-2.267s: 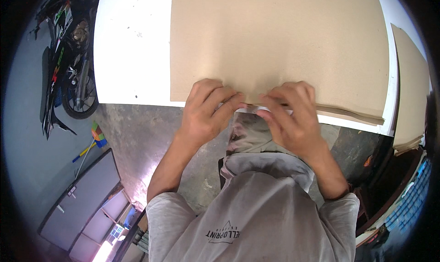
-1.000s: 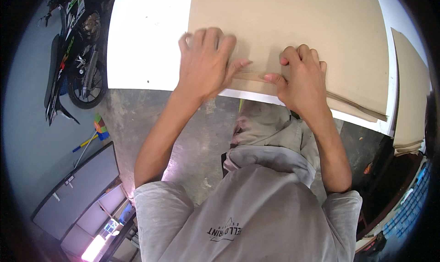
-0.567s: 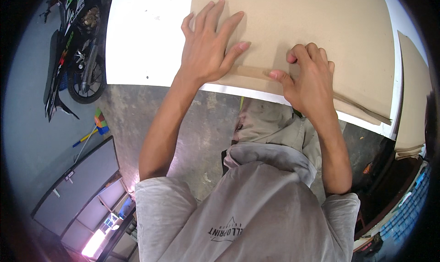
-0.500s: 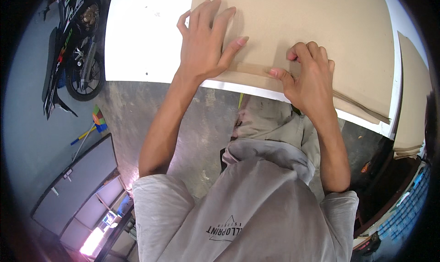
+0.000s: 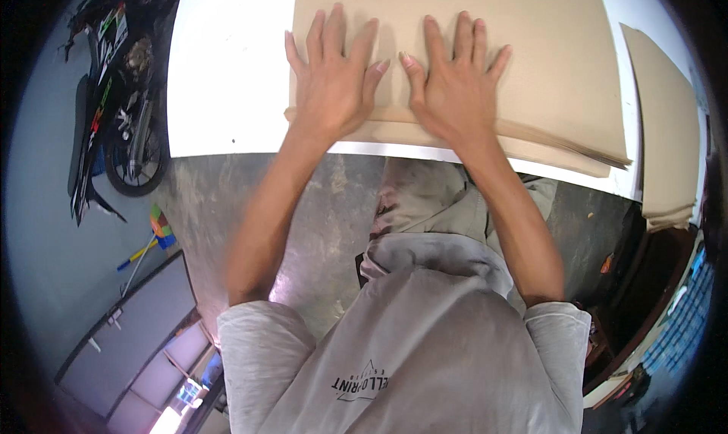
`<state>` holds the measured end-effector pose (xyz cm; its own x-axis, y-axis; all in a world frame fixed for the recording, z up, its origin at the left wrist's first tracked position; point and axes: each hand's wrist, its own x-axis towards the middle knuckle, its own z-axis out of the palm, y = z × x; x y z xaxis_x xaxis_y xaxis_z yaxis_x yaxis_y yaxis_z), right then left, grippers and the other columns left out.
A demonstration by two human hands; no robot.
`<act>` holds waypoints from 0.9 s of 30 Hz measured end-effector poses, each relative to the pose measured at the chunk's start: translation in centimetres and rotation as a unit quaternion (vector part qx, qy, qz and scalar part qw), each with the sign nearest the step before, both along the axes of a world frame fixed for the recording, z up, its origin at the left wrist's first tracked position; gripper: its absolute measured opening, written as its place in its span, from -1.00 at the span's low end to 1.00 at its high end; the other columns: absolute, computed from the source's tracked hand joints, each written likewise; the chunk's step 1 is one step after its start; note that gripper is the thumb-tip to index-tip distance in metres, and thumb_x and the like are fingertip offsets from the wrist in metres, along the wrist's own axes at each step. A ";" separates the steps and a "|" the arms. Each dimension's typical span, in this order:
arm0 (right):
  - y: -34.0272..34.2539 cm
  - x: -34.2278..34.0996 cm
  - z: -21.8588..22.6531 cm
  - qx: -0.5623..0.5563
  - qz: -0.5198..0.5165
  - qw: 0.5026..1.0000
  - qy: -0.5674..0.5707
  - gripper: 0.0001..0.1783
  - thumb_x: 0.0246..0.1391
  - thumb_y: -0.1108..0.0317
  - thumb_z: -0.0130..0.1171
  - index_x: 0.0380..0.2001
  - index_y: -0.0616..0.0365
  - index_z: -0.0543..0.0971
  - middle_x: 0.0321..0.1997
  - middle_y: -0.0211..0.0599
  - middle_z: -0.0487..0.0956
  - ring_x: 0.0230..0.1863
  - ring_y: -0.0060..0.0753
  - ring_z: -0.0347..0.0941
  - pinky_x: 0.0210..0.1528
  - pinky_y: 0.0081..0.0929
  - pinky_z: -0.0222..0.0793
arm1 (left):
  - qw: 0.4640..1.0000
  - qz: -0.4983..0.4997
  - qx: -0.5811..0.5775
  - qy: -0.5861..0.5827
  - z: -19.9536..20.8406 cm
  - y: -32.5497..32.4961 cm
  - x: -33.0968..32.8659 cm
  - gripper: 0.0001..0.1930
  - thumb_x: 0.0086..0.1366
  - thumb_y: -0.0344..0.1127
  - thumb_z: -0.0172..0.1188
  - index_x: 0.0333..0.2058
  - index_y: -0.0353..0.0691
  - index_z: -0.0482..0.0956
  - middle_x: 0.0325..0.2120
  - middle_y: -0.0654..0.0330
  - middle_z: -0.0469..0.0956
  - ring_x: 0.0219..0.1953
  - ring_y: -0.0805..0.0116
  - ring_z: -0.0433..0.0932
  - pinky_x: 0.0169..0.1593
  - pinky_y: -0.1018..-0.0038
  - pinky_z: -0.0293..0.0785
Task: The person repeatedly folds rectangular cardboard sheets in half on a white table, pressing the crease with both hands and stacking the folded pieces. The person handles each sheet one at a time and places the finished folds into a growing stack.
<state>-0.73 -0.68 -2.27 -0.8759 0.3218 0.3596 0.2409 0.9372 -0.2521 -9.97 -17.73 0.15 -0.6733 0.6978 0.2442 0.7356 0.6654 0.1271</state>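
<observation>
A stack of large brown paper sheets (image 5: pixel 531 62) lies on the white table (image 5: pixel 227 77), its near edge layered and slightly fanned toward the right. My left hand (image 5: pixel 334 85) presses flat on the left part of the top sheet, fingers spread. Beside it, my right hand (image 5: pixel 457 89) also lies flat with its fingers apart, the two thumbs close to each other. Below the wrists, a folded-looking strip of the brown paper runs along the table's front edge. Neither hand grips anything.
Another pile of brown sheets (image 5: pixel 667 123) rests at the far right. On the left stand a motorcycle (image 5: pixel 125 108) and a broom with a colourful head (image 5: pixel 161 228). Grey concrete floor (image 5: pixel 318 221) lies below the table edge. A blue patterned item (image 5: pixel 682 320) is at the lower right.
My right hand has moved left and forward, from curled fingers near the paper's edge to flat and spread. My left hand has flattened onto the sheet. The whole view has shifted slightly.
</observation>
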 end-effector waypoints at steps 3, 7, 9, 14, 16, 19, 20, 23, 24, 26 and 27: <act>0.0 0.0 0.2 -0.048 0.001 0.998 0.027 -0.31 0.41 -0.05 -0.02 0.45 0.14 0.42 0.54 0.35 0.25 0.60 0.44 0.07 0.48 0.76 -0.24 | 0.997 0.031 0.076 -0.006 -0.7 3.6 1.6 -0.43 0.55 -0.02 0.12 0.37 -0.24 0.42 0.43 -0.32 0.22 0.52 -0.33 0.10 0.47 -0.49 -0.15; 1.0 1.3 1.8 -0.174 0.073 0.978 0.095 -0.40 0.39 0.07 0.02 0.37 0.15 0.49 0.48 0.34 0.32 0.56 0.32 0.19 0.47 0.76 -0.20 | 0.991 0.117 0.068 -0.003 -1.2 5.4 1.6 -0.41 0.55 -0.02 0.11 0.33 -0.38 0.42 0.40 -0.40 0.25 0.50 -0.40 0.12 0.48 -0.46 -0.13; 2.9 3.9 2.8 -0.042 0.047 0.998 0.027 -0.34 0.41 -0.04 0.06 0.41 0.11 0.48 0.56 0.26 0.27 0.60 0.27 0.15 0.49 0.75 -0.27 | 0.993 0.097 0.059 0.024 -1.4 5.3 1.3 -0.40 0.55 -0.01 0.11 0.32 -0.40 0.41 0.40 -0.42 0.24 0.50 -0.39 0.12 0.47 -0.46 -0.13; 9.1 8.3 2.9 0.064 -0.045 0.994 -0.079 -0.17 0.44 -0.32 -0.08 0.54 -0.04 0.36 0.67 0.17 0.14 0.69 0.23 -0.03 0.53 0.74 -0.41 | 0.995 0.061 0.073 0.038 -2.0 4.8 1.6 -0.45 0.55 -0.05 0.11 0.31 -0.34 0.46 0.39 -0.36 0.26 0.48 -0.32 0.18 0.49 -0.44 -0.16; 10.1 8.1 2.0 0.033 -0.027 0.995 -0.095 -0.15 0.45 -0.38 -0.18 0.58 -0.12 0.29 0.68 0.19 0.10 0.71 0.26 -0.11 0.53 0.74 -0.41 | 0.996 0.058 0.068 0.020 -1.4 4.8 1.6 -0.51 0.55 -0.09 0.11 0.28 -0.30 0.50 0.38 -0.31 0.30 0.47 -0.24 0.23 0.49 -0.42 -0.16; 10.5 7.7 0.4 0.010 -0.030 0.998 -0.055 -0.16 0.45 -0.36 -0.18 0.57 -0.10 0.31 0.69 0.20 0.07 0.71 0.32 -0.15 0.53 0.75 -0.39 | 0.997 0.035 0.039 0.063 -0.1 5.3 1.8 -0.57 0.54 -0.13 0.13 0.23 -0.25 0.56 0.36 -0.25 0.35 0.44 -0.15 0.29 0.49 -0.40 -0.15; 10.5 7.7 0.0 0.006 -0.029 0.999 -0.030 -0.21 0.47 -0.30 -0.17 0.55 -0.09 0.34 0.67 0.21 0.11 0.70 0.36 -0.12 0.53 0.74 -0.35 | 0.997 0.052 0.002 0.050 0.2 5.8 2.4 -0.59 0.53 -0.15 0.14 0.21 -0.23 0.57 0.35 -0.24 0.36 0.43 -0.12 0.31 0.49 -0.39 -0.14; 10.7 7.2 -0.5 -0.017 -0.027 0.999 0.002 -0.26 0.46 -0.20 -0.11 0.51 -0.02 0.38 0.62 0.22 0.19 0.66 0.39 -0.04 0.53 0.73 -0.32 | 0.995 0.012 0.092 0.021 0.2 8.9 5.0 -0.60 0.52 -0.14 0.15 0.20 -0.22 0.58 0.33 -0.23 0.39 0.42 -0.11 0.34 0.49 -0.38 -0.09; 10.7 7.1 -0.4 -0.049 -0.033 0.998 -0.013 -0.27 0.44 -0.17 -0.09 0.49 0.00 0.41 0.59 0.22 0.22 0.65 0.38 -0.01 0.53 0.73 -0.31 | 0.994 -0.005 0.107 0.022 -0.3 10.8 6.2 -0.58 0.52 -0.14 0.15 0.22 -0.23 0.57 0.32 -0.25 0.40 0.43 -0.13 0.32 0.48 -0.39 -0.08; 10.7 7.2 0.3 -0.073 -0.028 0.997 0.029 -0.29 0.42 -0.13 -0.05 0.45 0.05 0.45 0.55 0.23 0.29 0.63 0.35 0.05 0.52 0.72 -0.29 | 0.995 0.009 0.098 0.009 -1.1 13.8 7.7 -0.56 0.53 -0.11 0.13 0.24 -0.24 0.56 0.31 -0.28 0.39 0.44 -0.16 0.30 0.48 -0.40 -0.09; 10.9 7.4 0.7 -0.127 -0.006 0.990 0.059 -0.29 0.41 -0.14 -0.03 0.43 0.06 0.47 0.54 0.23 0.30 0.62 0.33 0.08 0.52 0.72 -0.29 | 0.996 0.003 0.094 0.010 -1.3 14.8 8.2 -0.54 0.54 -0.10 0.12 0.25 -0.25 0.55 0.31 -0.29 0.39 0.45 -0.18 0.29 0.48 -0.41 -0.09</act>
